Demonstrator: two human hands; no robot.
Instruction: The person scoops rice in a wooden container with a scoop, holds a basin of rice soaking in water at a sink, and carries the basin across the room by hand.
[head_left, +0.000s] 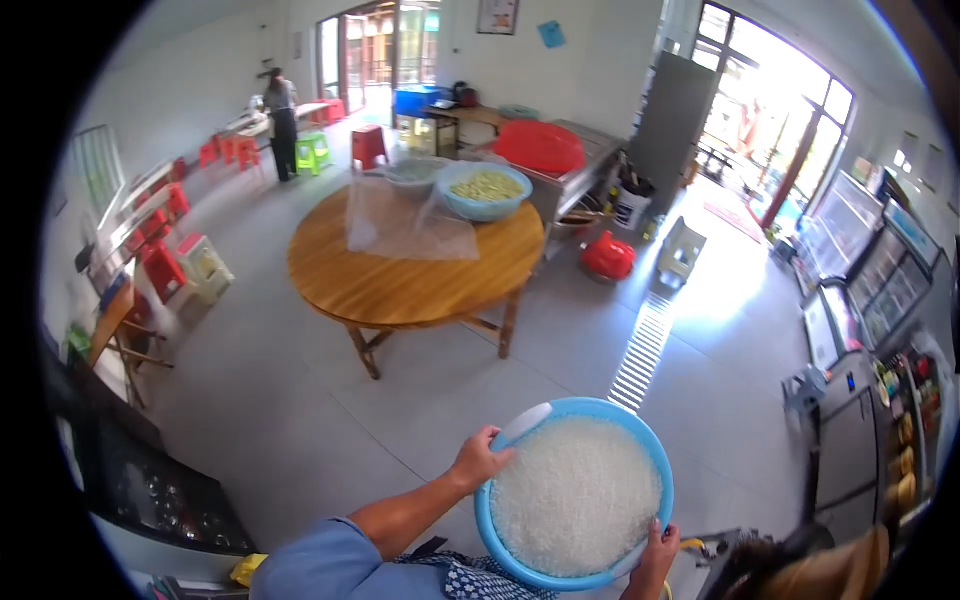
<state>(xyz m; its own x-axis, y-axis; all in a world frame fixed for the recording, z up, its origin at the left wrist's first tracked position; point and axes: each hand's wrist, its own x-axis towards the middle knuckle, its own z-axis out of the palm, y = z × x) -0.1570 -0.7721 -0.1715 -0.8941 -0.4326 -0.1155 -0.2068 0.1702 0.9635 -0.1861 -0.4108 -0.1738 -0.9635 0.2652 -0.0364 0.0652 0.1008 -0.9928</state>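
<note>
A blue basin (668,480) full of white grains (577,495), which look like rice, is held in front of my body above the floor. My left hand (479,461) grips its upper left rim by a pale handle. At the lower right rim, my right hand (656,555) is closed on the other side. Ahead, a round wooden table (400,290) carries a light blue basin (485,208) of yellow-green pieces, a second bowl (417,172) and a sheet of clear plastic (410,232).
A red basin (540,147) rests on a metal counter behind the table. On the floor are a red bag-like object (608,257), a pale stool (681,250) and a drain grate (642,350). A person (282,120) stands far left. Refrigerators (848,440) line the right.
</note>
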